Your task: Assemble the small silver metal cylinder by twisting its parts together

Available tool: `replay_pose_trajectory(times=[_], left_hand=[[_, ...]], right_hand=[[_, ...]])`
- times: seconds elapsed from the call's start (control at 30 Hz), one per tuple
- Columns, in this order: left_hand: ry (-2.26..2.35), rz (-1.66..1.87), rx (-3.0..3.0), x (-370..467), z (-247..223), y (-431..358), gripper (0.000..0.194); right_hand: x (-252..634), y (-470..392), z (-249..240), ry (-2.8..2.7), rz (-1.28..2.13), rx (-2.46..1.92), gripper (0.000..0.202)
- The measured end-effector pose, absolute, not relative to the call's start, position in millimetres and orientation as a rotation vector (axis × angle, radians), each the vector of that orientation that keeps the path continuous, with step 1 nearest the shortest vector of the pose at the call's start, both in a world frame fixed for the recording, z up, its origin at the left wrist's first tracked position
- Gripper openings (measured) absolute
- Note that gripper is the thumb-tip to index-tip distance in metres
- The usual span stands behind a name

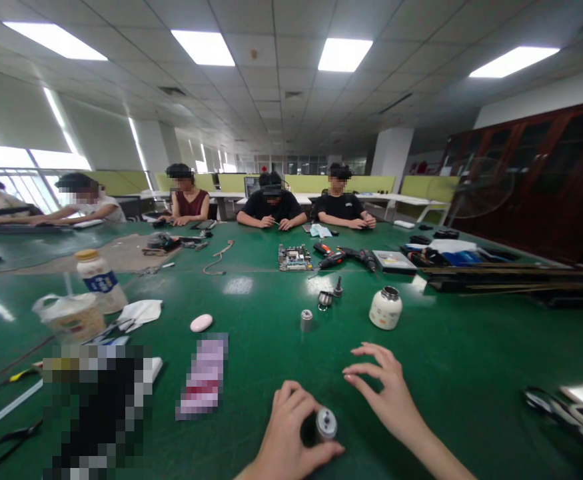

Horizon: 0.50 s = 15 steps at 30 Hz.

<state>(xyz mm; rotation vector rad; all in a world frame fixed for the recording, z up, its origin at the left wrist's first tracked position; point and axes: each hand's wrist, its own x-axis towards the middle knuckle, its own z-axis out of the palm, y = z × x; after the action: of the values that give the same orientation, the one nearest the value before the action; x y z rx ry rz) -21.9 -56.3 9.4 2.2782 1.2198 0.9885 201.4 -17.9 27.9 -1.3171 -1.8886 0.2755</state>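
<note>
My left hand (291, 427) curls round a silver metal cylinder (326, 425), which looks like a small motor with holes in its end face. The thumb lies along its near side and the fingers along its far left. To the right, my right hand (381, 387) is held above the table with its fingers apart and nothing in them. A second, similar metal cylinder (306, 321) stands upright farther ahead. Behind it are a shiny round metal part (325, 299) and a dark part with a narrow tip (338, 287). A cream-coloured jar (386, 309) stands beyond my right hand.
On the green table (261, 360) lie a pale pink oval object (201, 323), a circuit board (295, 257), power drills (351, 257) and a silver box-shaped drive (394, 262). A bottle (100, 281) and a cup (68, 317) stand left. Several people sit across the table.
</note>
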Motion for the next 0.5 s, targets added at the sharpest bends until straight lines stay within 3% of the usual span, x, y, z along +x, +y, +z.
replay_pose_trajectory(times=[0.23, 0.5], left_hand=[[1.247, 0.932, 2.255, -20.5, 12.1, -56.2, 0.038], [1.224, 0.938, 2.259, -21.4, 7.7, -55.3, 0.038]], right_hand=[[221.2, -1.6, 2.2, -1.999, 0.218, -1.621, 0.008], [187.1, -35.1, 38.4, -1.924, 0.432, -1.342, 0.004]])
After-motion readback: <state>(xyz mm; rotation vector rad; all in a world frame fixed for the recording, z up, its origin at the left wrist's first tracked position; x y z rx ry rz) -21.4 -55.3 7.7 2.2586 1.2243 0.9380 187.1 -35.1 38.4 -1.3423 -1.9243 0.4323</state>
